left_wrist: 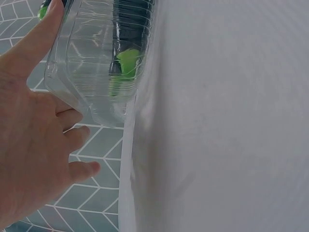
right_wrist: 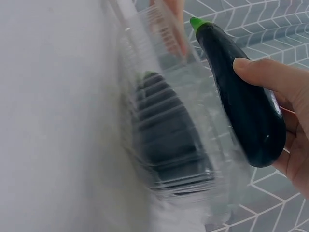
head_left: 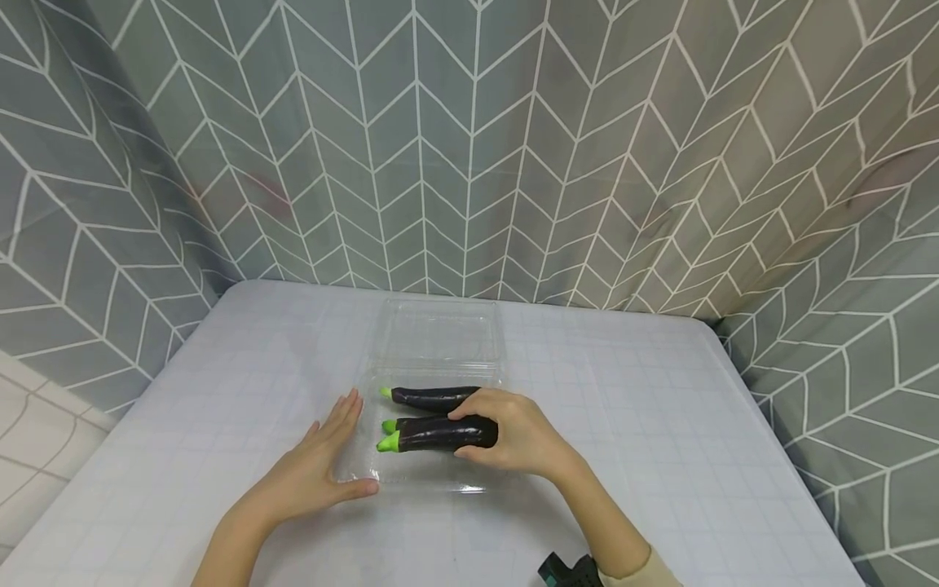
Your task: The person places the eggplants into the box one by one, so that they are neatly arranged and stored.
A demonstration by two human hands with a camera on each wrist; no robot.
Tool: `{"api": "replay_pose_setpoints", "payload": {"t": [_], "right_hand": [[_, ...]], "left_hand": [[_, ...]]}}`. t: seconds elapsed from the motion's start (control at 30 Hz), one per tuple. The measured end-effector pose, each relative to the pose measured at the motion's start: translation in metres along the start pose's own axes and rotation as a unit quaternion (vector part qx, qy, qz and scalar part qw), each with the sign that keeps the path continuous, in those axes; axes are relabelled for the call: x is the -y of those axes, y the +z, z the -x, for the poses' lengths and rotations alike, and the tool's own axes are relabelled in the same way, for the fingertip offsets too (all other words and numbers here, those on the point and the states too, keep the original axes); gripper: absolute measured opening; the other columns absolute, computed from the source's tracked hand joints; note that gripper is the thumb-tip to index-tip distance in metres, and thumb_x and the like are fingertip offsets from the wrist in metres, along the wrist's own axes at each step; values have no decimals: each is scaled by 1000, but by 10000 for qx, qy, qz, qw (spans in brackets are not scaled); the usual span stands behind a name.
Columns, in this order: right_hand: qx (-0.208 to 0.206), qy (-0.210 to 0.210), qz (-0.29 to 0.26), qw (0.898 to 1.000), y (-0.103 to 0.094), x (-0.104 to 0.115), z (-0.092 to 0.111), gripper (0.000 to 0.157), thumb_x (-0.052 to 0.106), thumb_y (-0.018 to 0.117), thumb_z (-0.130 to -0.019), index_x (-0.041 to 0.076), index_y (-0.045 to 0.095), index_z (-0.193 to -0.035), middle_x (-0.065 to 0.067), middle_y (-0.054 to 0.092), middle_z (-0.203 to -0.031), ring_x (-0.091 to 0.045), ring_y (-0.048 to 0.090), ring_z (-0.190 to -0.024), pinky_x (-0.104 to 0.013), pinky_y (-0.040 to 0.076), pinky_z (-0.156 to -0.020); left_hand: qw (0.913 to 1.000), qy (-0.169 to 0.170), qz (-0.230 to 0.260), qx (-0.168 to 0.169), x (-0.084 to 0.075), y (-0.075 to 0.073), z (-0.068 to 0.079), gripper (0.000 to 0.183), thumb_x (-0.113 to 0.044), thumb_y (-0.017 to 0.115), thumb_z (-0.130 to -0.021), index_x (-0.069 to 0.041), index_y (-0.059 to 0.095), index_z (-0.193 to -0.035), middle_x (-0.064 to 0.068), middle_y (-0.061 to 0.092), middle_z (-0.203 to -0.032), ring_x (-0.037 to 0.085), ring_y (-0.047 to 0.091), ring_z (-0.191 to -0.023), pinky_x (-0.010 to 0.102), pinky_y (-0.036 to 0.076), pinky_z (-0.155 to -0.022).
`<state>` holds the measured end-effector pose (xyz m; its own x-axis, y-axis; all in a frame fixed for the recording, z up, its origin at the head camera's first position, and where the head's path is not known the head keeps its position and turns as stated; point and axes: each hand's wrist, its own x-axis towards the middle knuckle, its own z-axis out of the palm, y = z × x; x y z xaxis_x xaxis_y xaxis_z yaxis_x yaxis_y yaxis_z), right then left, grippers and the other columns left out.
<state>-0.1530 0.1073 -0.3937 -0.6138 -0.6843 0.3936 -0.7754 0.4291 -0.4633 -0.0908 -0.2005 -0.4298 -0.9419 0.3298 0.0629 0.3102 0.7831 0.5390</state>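
A dark eggplant (head_left: 440, 434) with a bright green stem is gripped near its thick end by my right hand (head_left: 521, 430). In the right wrist view, the thumb lies along the top of this eggplant (right_wrist: 236, 96), which is raised over the clear plastic container (right_wrist: 137, 169). Another eggplant (head_left: 405, 422) shows partly behind the held one, and one more (head_left: 433, 398) lies farther back, its right end hidden by my fingers. My left hand (head_left: 315, 469) rests at the container's left side, fingers extended and thumb at its near corner. The left wrist view shows that thumb against the ribbed wall (left_wrist: 91, 53).
The container's clear lid (head_left: 440, 334) lies folded open toward the wall. A white cloth covers the table (head_left: 623, 408). Grey herringbone-patterned curtains (head_left: 455, 163) stand behind and at both sides. A dark device (head_left: 570, 571) sits by the right sleeve (head_left: 645, 571).
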Motion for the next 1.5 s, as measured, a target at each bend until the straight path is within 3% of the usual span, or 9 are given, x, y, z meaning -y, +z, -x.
{"api": "replay_pose_setpoints", "payload": {"t": [0.33,0.57,0.97,1.23,1.5], "right_hand": [[354,114,61,9993,15,4,3,36,28,83,-74,17,71,-107,11,66,-105,-7,61,-102,-27,52,-86],[494,174,390,9979,25,5,8,39,33,83,-74,17,71,-107,11,65,-104,-7,61,-99,-24,52,-83],[783,283,665,9943,26,4,7,40,39,82,-74,18,74,-106,11,65,-102,-7,61,-96,-26,53,-81],[755,361,591,9947,24,2,9,40,40,80,-76,18,73,-109,12,65,-104,-6,61,-98,-25,52,-81],[299,518,208,9980,13,-7,12,54,42,82,-73,18,68,-119,11,65,-113,-5,60,-106,-26,51,-89]], "left_hand": [[10000,-30,-2,-14,-3,-3,-1,115,-60,74,-71,0,19,-152,15,12,-160,37,12,-145,65,17,-109],[10000,-1,23,-20,-2,-2,-1,114,-59,75,-72,1,19,-152,16,12,-159,37,12,-145,66,17,-109],[10000,4,72,30,-1,-2,0,114,-60,73,-73,0,18,-152,15,11,-160,36,11,-145,65,16,-110],[10000,0,75,46,-1,-2,-1,114,-59,74,-73,0,18,-152,15,11,-160,36,11,-145,65,16,-110],[10000,28,60,23,1,0,0,114,-58,75,-73,1,18,-152,16,11,-160,37,11,-145,65,16,-109]]}}
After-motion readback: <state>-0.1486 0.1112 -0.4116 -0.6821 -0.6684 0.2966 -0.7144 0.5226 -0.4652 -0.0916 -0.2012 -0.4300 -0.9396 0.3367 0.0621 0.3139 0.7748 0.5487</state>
